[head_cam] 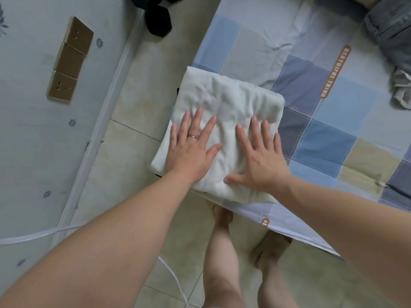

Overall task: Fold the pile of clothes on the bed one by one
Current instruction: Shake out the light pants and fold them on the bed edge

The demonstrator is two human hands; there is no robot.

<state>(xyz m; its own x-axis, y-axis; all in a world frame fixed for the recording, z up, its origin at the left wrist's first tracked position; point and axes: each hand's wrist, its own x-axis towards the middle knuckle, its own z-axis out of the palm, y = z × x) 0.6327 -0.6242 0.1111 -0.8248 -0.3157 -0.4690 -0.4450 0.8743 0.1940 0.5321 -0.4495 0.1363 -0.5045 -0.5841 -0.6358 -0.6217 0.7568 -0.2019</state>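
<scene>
Both hands flat on folded white garment [224, 121]

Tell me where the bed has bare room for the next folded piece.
Bare sheet lies beyond the white fold, and more to its right, up to the jeans and grey cloth. The near corner is crowded: the fold fills it, with left hand and right hand flat on top.

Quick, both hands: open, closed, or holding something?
Left hand: open, fingers spread, pressing flat on the folded white cloth bundle.
Right hand: open, fingers spread, pressing flat on the same bundle.
</scene>
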